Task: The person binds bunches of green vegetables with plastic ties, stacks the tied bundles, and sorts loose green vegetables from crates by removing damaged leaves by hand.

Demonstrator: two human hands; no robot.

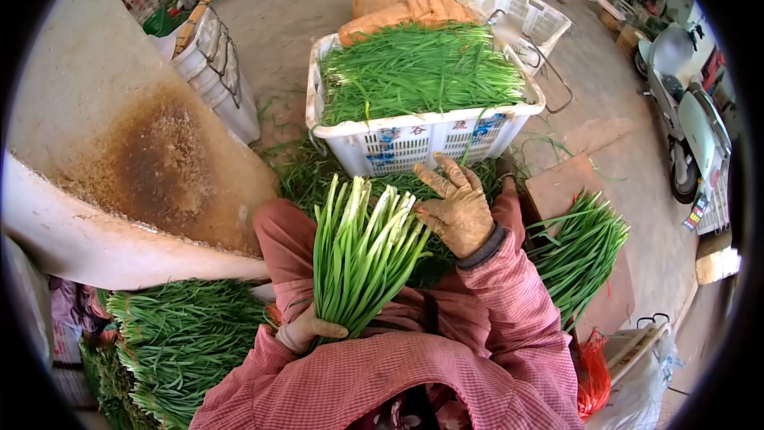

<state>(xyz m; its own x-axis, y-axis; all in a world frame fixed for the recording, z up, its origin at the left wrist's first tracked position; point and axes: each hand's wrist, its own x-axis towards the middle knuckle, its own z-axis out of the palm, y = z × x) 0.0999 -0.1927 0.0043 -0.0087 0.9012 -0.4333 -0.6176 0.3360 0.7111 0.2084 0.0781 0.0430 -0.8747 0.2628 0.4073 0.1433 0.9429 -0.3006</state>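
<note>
My left hand (309, 328) is closed around the lower, leafy part of a bunch of garlic chives (362, 267). The bunch stands nearly upright over my lap, its pale cut ends fanned out at the top. Just right of those ends is my right hand (461, 213), in a soiled glove, with the fingers spread. Its thumb side is close to the outermost stalks; I cannot tell whether it touches them. In front of me stands a white plastic crate (422, 131), heaped with loose chives (422, 72).
More chives (191, 346) are piled at my left, and a bundle (585, 251) lies on a board at my right. Red plastic twine (593, 374) hangs low right. A rust-stained curved wall (167, 159) is close on the left. A scooter (688, 119) stands far right.
</note>
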